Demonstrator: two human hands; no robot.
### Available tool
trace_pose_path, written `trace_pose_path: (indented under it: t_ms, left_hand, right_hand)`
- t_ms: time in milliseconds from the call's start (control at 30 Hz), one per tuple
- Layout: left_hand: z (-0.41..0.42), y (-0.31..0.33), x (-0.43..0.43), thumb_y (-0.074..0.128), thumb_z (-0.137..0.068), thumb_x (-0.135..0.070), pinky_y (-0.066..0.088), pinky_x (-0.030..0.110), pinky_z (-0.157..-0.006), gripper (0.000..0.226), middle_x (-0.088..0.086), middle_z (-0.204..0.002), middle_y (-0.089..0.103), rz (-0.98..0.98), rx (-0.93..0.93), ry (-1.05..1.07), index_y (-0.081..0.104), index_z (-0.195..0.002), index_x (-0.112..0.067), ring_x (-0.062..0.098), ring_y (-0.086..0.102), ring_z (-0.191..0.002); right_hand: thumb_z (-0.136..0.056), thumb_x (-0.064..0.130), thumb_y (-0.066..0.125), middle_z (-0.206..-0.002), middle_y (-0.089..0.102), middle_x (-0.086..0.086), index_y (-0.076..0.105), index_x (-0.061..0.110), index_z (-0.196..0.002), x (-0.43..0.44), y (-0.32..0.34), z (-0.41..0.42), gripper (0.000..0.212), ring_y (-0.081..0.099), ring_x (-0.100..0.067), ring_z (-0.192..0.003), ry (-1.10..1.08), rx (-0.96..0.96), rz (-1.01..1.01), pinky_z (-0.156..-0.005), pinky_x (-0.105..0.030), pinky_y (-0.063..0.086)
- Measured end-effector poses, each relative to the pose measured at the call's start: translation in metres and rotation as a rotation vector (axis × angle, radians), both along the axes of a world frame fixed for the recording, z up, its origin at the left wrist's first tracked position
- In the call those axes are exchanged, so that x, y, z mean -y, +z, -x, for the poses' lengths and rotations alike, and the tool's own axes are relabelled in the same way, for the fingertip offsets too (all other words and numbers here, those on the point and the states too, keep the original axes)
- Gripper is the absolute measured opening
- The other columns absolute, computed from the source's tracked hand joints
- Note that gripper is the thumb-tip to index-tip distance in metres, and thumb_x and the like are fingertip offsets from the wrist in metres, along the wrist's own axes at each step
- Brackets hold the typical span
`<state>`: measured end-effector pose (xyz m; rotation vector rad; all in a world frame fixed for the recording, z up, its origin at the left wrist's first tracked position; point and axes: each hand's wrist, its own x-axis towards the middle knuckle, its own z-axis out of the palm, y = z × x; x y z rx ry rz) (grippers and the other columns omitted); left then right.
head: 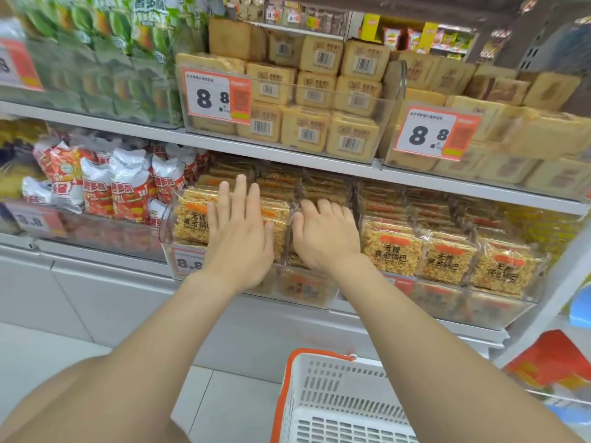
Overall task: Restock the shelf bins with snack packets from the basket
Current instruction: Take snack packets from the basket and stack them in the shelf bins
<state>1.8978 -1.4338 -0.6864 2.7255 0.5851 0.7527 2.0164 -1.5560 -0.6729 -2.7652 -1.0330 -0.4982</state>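
On the lower level of the shelf (pixel 287 158), a clear bin (pixel 307 290) is packed with snack packets (pixel 190 220) (clear wrap, golden puffed squares, orange label). The white basket (pixel 335 394) below is cut off by the frame. The left hand (pixel 238 231) lies flat on the packets. The right hand (pixel 324 235) curls over the next row with its fingertips hidden, so can't tell if it's gripping one.

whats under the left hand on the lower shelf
The left hand lies flat on golden rice-crisp packets in a clear bin; the labels beneath its palm are covered.
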Motion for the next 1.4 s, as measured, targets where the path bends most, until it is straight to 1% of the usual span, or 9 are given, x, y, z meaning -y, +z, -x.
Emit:
trace_pose_path:
  t_ms: [133,400,600,700,800,900,1067,1200,1400]
  left_hand:
    - [0.006,0.0,-0.018,0.022,-0.109,-0.059,-0.012,0.055,-0.127,0.081,0.01,-0.176,-0.011,0.017,-0.049,0.124,-0.002,-0.168,-0.01,0.03,-0.017,-0.161]
    - [-0.005,0.001,-0.04,0.012,-0.111,-0.054,-0.006,0.058,-0.129,0.064,0.001,-0.174,0.024,0.025,-0.026,0.075,0.03,-0.165,-0.026,0.032,0.001,-0.163]
    - [-0.008,-0.003,-0.034,0.009,-0.11,-0.055,-0.005,0.062,-0.128,0.062,0.0,-0.175,0.02,-0.005,-0.095,0.107,0.023,-0.166,-0.03,0.035,-0.001,-0.162]
    - [-0.006,0.002,-0.038,0.014,-0.111,-0.054,-0.008,0.059,-0.127,0.062,0.0,-0.176,0.013,0.067,-0.065,0.055,0.011,-0.169,-0.031,0.031,-0.004,-0.163]
    - [0.001,0.009,-0.034,0.03,-0.114,-0.04,0.014,0.054,-0.129,0.054,0.012,-0.166,0.032,0.171,0.168,0.016,0.031,-0.161,-0.015,0.034,0.017,-0.158]
    - [0.012,0.01,-0.028,0.049,-0.108,-0.03,0.042,0.045,-0.095,0.022,0.012,-0.12,0.053,0.007,0.374,0.117,0.056,-0.117,-0.01,0.032,0.045,-0.114]
    - [0.032,0.011,-0.022,0.04,-0.105,-0.065,0.05,0.039,-0.066,0.062,-0.006,-0.054,0.058,0.007,0.06,-0.02,0.061,-0.064,-0.024,0.016,0.059,-0.059]
    - [0.04,0.007,-0.03,0.06,-0.09,-0.077,0.058,0.041,-0.081,0.05,-0.012,-0.074,0.071,0.002,-0.211,0.016,0.072,-0.078,-0.03,0.013,0.067,-0.078]
    - [0.044,0.015,-0.027,0.079,-0.093,-0.04,0.046,0.033,-0.068,0.011,-0.011,-0.088,0.072,0.003,-0.257,0.051,0.075,-0.088,-0.031,0.019,0.067,-0.088]
  right_hand:
    - [-0.108,0.041,0.025,-0.127,0.065,-0.017,0.054,0.01,-0.136,-0.005,0.001,0.002,0.051,0.056,-0.038,-0.121,-0.074,0.101,-0.047,-0.119,-0.053,0.028]
    - [-0.109,0.041,0.019,-0.136,0.062,-0.024,0.058,0.007,-0.135,-0.017,0.02,-0.015,0.058,0.056,-0.043,-0.128,-0.06,-0.016,0.102,-0.121,-0.056,0.026]
    - [-0.104,0.046,0.012,-0.156,0.046,-0.016,0.033,0.014,-0.158,-0.014,0.009,-0.035,0.066,0.04,-0.038,-0.145,0.067,-0.061,0.066,-0.122,-0.057,0.025]
    - [-0.109,0.046,0.019,-0.15,0.051,-0.018,0.04,0.014,-0.152,-0.01,0.021,-0.033,0.057,0.047,-0.041,-0.137,0.069,-0.174,0.061,-0.117,-0.055,0.033]
    - [-0.112,0.031,0.031,-0.125,0.061,-0.015,0.054,0.009,-0.134,-0.001,0.02,-0.017,0.038,0.057,-0.038,-0.113,0.077,0.013,-0.1,-0.096,-0.049,0.043]
    - [-0.097,0.007,0.048,-0.112,0.056,-0.008,0.06,0.011,-0.119,0.013,0.002,0.012,0.026,0.05,-0.028,-0.099,0.176,0.253,-0.319,-0.083,-0.039,0.043]
    - [-0.094,0.014,0.054,-0.095,0.058,-0.005,0.063,0.009,-0.101,0.028,-0.039,0.046,0.012,0.049,-0.025,-0.088,0.361,0.118,-0.209,-0.079,-0.043,0.047]
    - [-0.098,0.027,0.061,-0.087,0.061,-0.003,0.07,0.012,-0.095,0.038,-0.047,0.046,0.018,0.055,-0.023,-0.082,0.337,0.066,-0.198,-0.072,-0.038,0.051]
    - [-0.101,0.036,0.066,-0.094,0.065,0.001,0.074,0.017,-0.094,0.035,-0.038,0.047,0.021,0.058,-0.025,-0.09,0.255,0.053,-0.094,-0.072,-0.038,0.053]
